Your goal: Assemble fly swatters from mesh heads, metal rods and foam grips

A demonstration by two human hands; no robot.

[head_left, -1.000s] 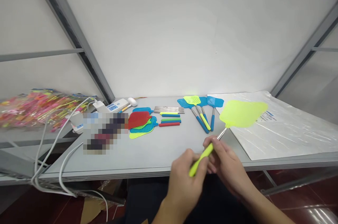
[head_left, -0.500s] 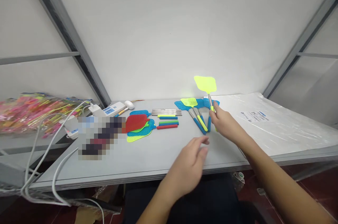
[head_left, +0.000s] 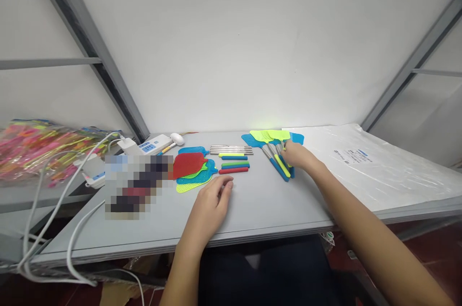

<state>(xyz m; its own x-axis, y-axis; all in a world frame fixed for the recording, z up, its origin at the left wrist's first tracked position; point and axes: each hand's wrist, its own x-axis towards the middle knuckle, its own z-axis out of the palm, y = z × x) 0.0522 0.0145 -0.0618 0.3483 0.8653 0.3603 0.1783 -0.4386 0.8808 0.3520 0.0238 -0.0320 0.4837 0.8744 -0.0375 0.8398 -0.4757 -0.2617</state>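
Fly swatters (head_left: 277,167) fanned across rear of desk (head_left: 260,205). Nearest, left hand (head_left: 212,202), loosely spread, holding nothing; beyond, red handle (head_left: 234,171); farther, right hand (head_left: 296,154) at swatters, grip obscured, cannot tell whether closed.

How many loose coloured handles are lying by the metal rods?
5, in front of the metal rods: yellow handle, blue handle, green handle, second blue handle and, nearest the front, red handle. Another could be hidden beneath.

Bare hands (head_left: 211,200), bare forearms (head_left: 364,219) — dark clothing (head_left: 267,277)
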